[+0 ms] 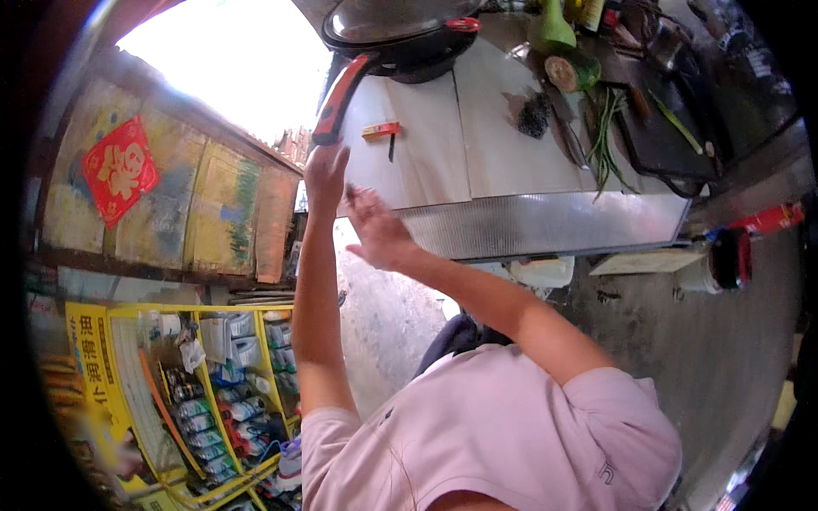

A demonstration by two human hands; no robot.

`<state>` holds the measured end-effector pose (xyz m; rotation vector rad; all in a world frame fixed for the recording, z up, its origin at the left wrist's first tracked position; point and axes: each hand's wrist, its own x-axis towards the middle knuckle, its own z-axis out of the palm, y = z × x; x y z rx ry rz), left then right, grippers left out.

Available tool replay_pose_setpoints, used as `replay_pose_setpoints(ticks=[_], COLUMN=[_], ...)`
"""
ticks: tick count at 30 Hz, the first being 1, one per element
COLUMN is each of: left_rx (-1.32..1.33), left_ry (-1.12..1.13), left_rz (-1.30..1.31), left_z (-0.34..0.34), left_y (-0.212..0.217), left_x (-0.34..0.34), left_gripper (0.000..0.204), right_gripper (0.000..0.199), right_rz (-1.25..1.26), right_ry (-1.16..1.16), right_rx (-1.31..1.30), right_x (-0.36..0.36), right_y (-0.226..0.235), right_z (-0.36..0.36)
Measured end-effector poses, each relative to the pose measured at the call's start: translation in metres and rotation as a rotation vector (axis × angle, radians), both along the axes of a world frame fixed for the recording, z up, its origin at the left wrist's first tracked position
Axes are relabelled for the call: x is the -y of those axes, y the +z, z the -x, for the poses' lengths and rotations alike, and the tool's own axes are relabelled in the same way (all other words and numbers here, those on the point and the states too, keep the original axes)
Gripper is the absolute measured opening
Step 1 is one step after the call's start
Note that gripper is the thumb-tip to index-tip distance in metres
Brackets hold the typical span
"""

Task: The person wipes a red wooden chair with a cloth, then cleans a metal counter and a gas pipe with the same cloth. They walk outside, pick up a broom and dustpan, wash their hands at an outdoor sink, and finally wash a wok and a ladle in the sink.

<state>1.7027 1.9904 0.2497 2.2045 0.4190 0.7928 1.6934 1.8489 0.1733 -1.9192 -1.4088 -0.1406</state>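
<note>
My left hand (325,179) is just below the tip of the red and black handle (344,95) of a wok. Seen edge-on, its fingers are mostly hidden, and I cannot tell whether it touches the handle. Beside it, slightly lower and to the right, my right hand (380,228) is open, its thumb apart from the fingers. A small dark spot shows near the right fingertips, too small to name. The black wok (417,58) sits at the back of the counter under a glass lid (383,19). A small red and yellow packet (381,130) lies on the pale countertop (417,162).
At the counter's right are a knife (573,143), green stalks (607,140), a cut green gourd (573,71) and a black tray (669,136). A yellow rack (200,341) of bottles stands lower left. Wooden panels (187,196) bear a red paper diamond (121,170).
</note>
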Motion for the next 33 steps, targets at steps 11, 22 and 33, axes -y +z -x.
replay_pose_setpoints(ticks=[11, 22, 33], left_rx=[0.222, 0.153, 0.078], left_ry=[0.259, 0.354, 0.426], left_rz=[0.358, 0.862, 0.949], left_z=[0.168, 0.21, 0.258], left_y=[-0.023, -0.1, -0.15], left_x=[-0.02, -0.11, -0.228], left_gripper=[0.015, 0.012, 0.01], right_gripper=[0.039, 0.049, 0.052], right_rz=[-0.404, -0.593, 0.015], right_ry=[0.606, -0.345, -0.448], right_rx=[-1.063, -0.819, -0.268], right_x=[-0.044, -0.186, -0.262], right_y=[0.015, 0.039, -0.014], right_z=[0.034, -0.202, -0.294])
